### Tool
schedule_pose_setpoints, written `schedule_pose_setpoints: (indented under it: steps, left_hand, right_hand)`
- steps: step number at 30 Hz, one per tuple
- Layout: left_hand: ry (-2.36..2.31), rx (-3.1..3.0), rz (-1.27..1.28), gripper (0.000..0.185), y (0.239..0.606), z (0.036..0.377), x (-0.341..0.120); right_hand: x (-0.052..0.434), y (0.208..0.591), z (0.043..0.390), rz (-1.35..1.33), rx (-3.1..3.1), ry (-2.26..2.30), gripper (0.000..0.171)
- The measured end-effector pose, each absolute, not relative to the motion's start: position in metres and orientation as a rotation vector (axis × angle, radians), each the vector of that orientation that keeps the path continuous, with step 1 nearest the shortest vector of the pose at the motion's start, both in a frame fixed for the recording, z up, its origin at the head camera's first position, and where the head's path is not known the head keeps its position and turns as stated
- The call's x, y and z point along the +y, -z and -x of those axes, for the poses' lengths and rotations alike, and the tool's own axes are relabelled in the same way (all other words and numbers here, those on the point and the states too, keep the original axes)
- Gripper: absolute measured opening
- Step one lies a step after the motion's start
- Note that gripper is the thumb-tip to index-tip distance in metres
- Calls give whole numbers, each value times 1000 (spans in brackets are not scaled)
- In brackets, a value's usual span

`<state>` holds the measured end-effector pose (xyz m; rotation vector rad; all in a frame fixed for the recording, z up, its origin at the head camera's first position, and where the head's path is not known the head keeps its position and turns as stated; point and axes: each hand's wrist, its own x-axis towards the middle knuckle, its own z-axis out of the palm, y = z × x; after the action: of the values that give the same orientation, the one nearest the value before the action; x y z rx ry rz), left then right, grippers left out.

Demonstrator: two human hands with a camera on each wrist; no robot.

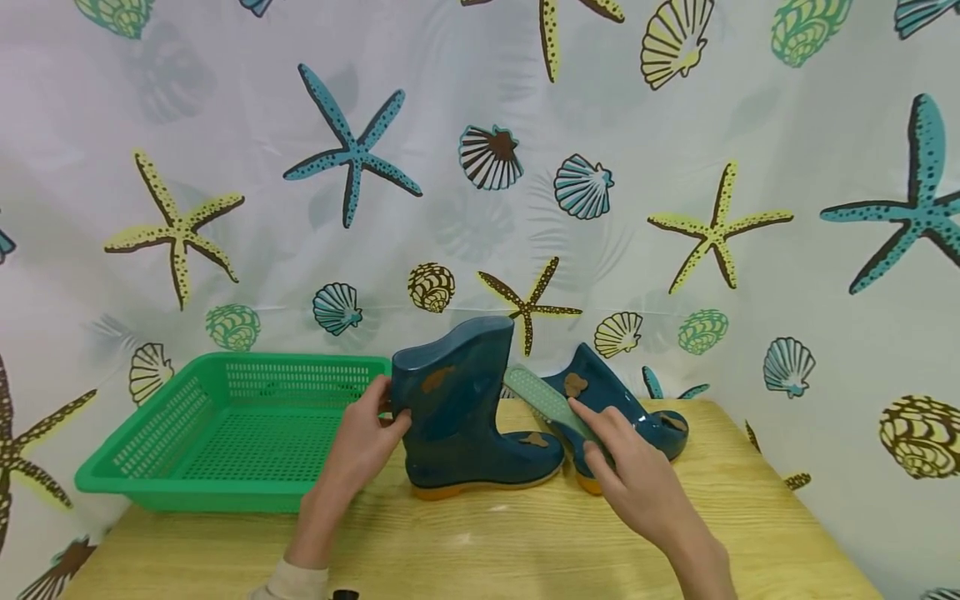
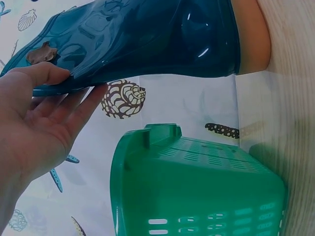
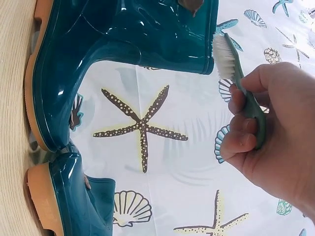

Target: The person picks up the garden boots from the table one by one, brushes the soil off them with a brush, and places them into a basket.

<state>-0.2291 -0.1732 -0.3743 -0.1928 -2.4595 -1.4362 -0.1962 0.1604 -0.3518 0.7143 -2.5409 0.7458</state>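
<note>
A dark teal rain boot [image 1: 457, 417] with an orange sole stands upright on the table, toe to the right, brown mud patches on its shaft and toe. My left hand [image 1: 367, 433] pinches the back of its shaft near the top, thumb outside and fingers behind, as the left wrist view shows. In my right hand [image 1: 637, 471] I grip a pale green scrub brush [image 1: 543, 396] by its handle. Its white bristles [image 3: 224, 56] are close beside the boot's upper shaft. The second boot [image 1: 600, 383] lies tilted behind the brush, with mud on its shaft and toe.
To the left of the boots, a green perforated plastic basket [image 1: 262, 500] sits on the light wooden table [image 1: 480, 550]. Behind everything hangs a white curtain [image 1: 420, 250] printed with starfish and shells.
</note>
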Motion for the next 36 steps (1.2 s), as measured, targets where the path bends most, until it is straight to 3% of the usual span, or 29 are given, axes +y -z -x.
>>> schedule_pose_setpoints:
  steps: [36]
  left_hand:
    - [1263, -2564, 566, 39, 369, 223, -175]
  right_hand:
    - [136, 356, 196, -940, -2156, -764, 62]
